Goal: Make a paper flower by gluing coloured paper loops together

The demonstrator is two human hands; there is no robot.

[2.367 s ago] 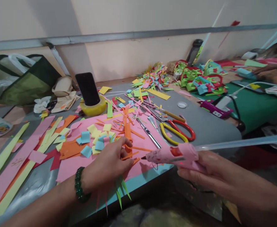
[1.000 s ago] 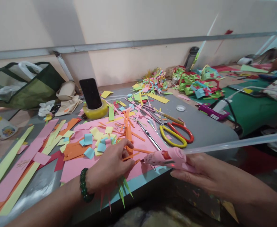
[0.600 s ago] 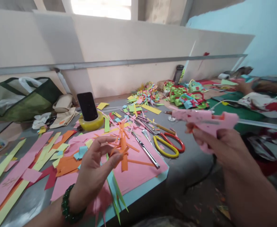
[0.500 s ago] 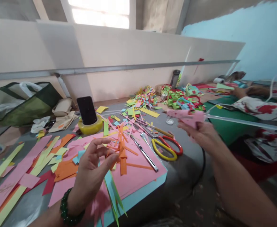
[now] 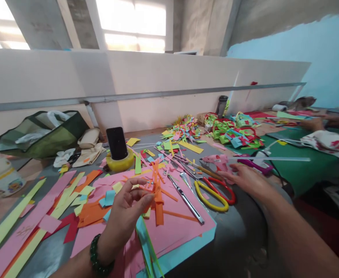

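Note:
My left hand [image 5: 131, 208], with a dark green bead bracelet on its wrist, has thumb and fingers pinched at the side of a folded orange paper piece [image 5: 158, 197] with thin strips fanning from its top. Just where the fingertips grip it is partly hidden. My right hand [image 5: 246, 180] is around the handle of a pink glue gun [image 5: 220, 162], low at the table, a clear glue stick [image 5: 273, 159] jutting from its back. Between the hands lie a utility knife [image 5: 188, 200] and scissors [image 5: 212, 196] with red and yellow handles. Pink paper sheets [image 5: 183, 235] lie beneath the orange piece.
A phone [image 5: 116, 143] leans in a yellow tape roll [image 5: 120, 162]. Paper strips [image 5: 42, 224] cover the left side. Small paper scraps and woven paper pieces [image 5: 236, 133] are heaped at the back. A green bag [image 5: 42, 135] stands back left; another person's arm [image 5: 314, 123] is far right.
My right hand has brought the glue gun down from the air to the table. My left hand stays at the orange paper piece. The view has tilted up and shifted slightly left.

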